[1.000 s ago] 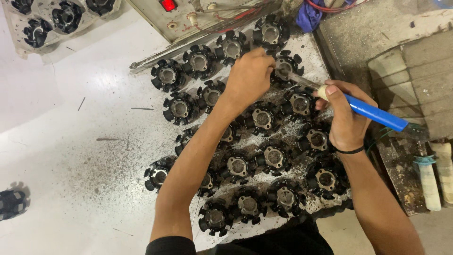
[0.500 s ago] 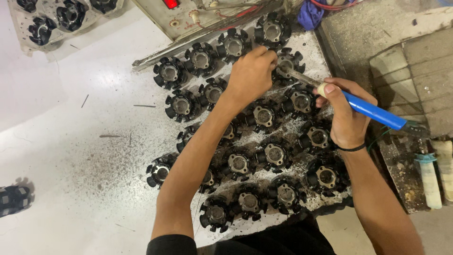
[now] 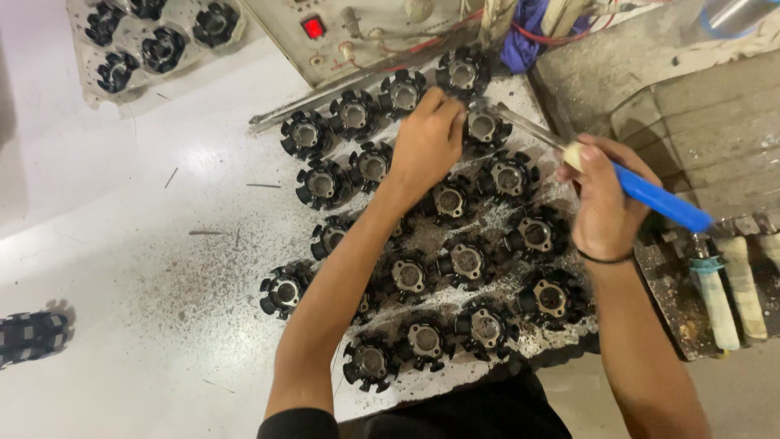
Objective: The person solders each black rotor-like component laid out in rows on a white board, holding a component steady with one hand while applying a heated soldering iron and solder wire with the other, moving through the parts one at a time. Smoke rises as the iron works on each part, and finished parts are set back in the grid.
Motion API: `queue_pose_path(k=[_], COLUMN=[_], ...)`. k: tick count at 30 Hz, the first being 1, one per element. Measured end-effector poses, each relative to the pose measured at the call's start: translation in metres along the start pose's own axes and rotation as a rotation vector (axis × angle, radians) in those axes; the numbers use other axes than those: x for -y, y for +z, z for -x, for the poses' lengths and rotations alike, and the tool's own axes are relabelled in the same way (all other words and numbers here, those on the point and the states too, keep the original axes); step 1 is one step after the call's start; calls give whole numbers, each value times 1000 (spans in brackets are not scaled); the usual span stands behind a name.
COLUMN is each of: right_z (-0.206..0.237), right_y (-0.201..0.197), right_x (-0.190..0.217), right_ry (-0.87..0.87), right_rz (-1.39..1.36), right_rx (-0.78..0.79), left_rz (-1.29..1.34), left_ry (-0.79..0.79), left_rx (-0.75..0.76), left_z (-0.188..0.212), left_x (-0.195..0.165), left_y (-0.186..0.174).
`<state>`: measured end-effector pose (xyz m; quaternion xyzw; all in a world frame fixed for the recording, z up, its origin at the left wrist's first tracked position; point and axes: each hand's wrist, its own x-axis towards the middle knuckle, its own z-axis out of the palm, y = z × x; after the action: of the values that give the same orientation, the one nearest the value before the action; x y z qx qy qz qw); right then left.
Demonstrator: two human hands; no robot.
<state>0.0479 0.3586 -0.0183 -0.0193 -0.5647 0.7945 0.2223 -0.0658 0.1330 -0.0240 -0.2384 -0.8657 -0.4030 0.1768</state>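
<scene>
Shifted a little toward the far edge since the earlier frame: both hands and the tool tip, now over the second-farthest row of parts. Left hand curled down, grip pressed together on something small at the rim of a black toothed ring-shaped stator core with a grey metal hub; what sits between the fingertips, cannot tell. Right hand wrapped around a blue-handled soldering iron with a long metal shaft, grip closed tight on the handle, thin black band at the wrist, shaft slanting left and far so its tip lies at that same core, just beside the left fingertips. Around it, many more black stator cores laid in rough rows on the white, speckled table, touching or nearly touching one another. Far left, a white moulded tray with several more black cores. Far centre, a grey metal box with a red switch. Right, beyond the table's edge, worn white-wrapped tool handles lying side by side.
</scene>
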Motion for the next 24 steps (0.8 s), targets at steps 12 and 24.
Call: queue_pose_path(k=[12, 24], right_z=[66, 63], right_y=[-56, -50], right_x=[6, 6], right_ry=[150, 164], right_rz=[92, 178], right_rx=[-1, 33], left_rz=[-34, -33], left_ry=[80, -38], left_rx=[151, 213], left_z=[63, 53], left_x=[-39, -43], left_y=[24, 22])
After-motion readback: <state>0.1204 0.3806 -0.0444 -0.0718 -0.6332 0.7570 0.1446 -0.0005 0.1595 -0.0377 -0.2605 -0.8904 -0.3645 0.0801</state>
